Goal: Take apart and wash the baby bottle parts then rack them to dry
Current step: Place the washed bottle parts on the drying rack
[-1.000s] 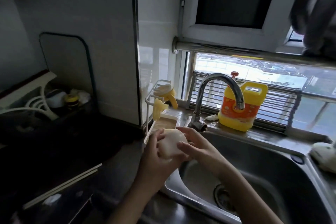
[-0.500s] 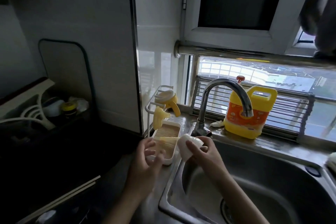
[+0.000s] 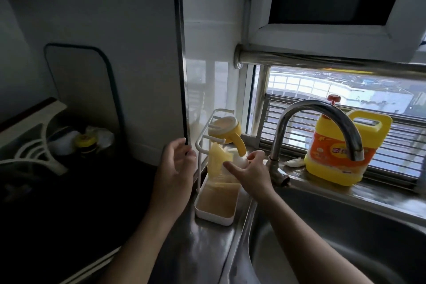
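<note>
A white drying rack with a tray base stands on the counter left of the sink. A yellow handled bottle collar hangs on its top peg. A pale yellow part hangs lower on the rack. My right hand pinches a white bottle part between thumb and forefinger, right against the rack beside the yellow part. My left hand hovers with relaxed fingers just left of the rack's post and holds nothing.
A curved steel faucet arches over the steel sink. A yellow detergent jug and a white rag sit on the window ledge. On the dark counter at left stand a pot and a glass panel.
My right hand carried the white part from the sink's edge up to the rack. My left hand let go of it and rose beside the rack's post.
</note>
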